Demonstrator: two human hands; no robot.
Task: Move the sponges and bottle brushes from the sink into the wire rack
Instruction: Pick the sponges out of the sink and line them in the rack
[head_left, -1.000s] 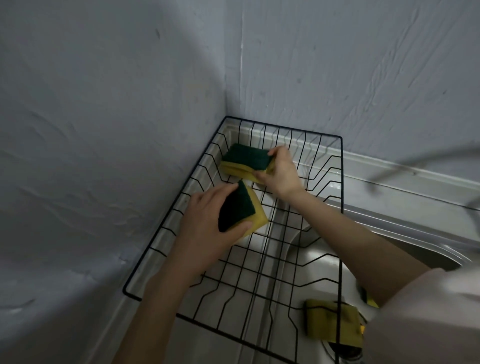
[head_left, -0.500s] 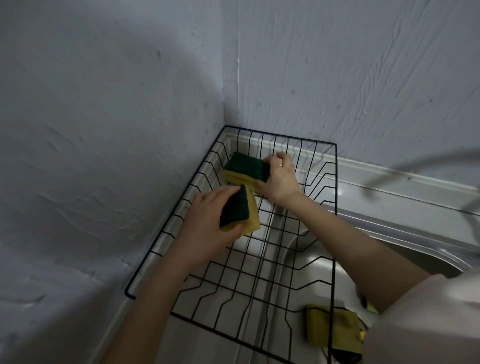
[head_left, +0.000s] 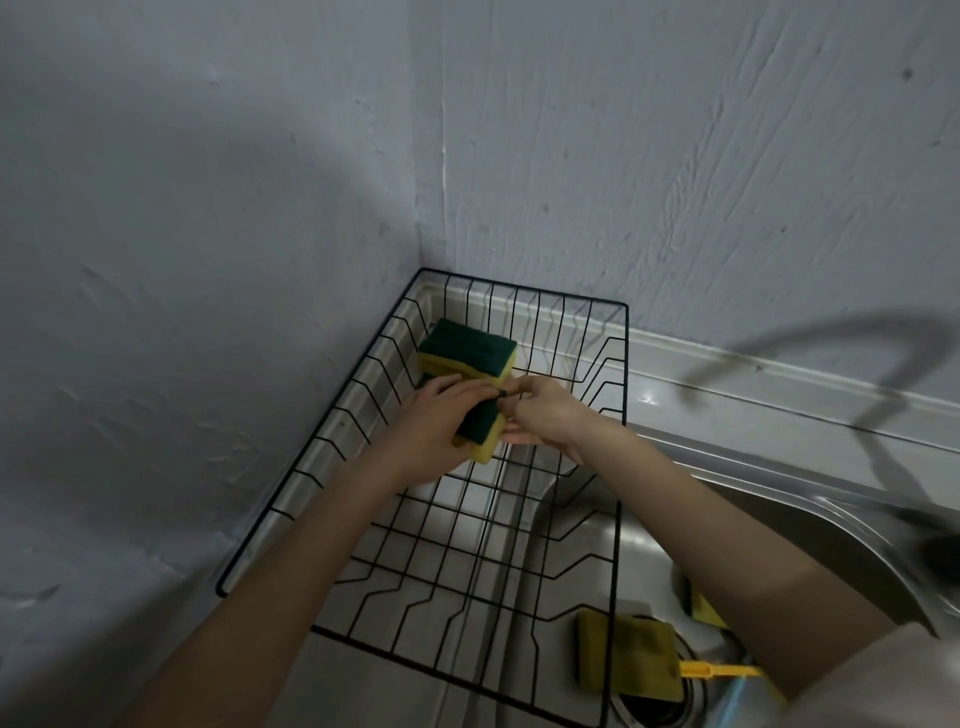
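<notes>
At the rack's (head_left: 621, 467) far corner one sponge (head_left: 467, 354) lies placed. Left hand (head_left: 434, 431) holds a second sponge (head_left: 483, 434) just beside it; right hand (head_left: 545, 415) pinches its edge. Sink (head_left: 779, 525) retains a yellow-handled scrubber (head_left: 626, 656); more appears hidden.

Steel sink (head_left: 810, 499) — wire rack (head_left: 621, 467) across it

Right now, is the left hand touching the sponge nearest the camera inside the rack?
Touching. The head view shows the left hand wrapped over the near sponge, its fingers lying on the green top.
</notes>
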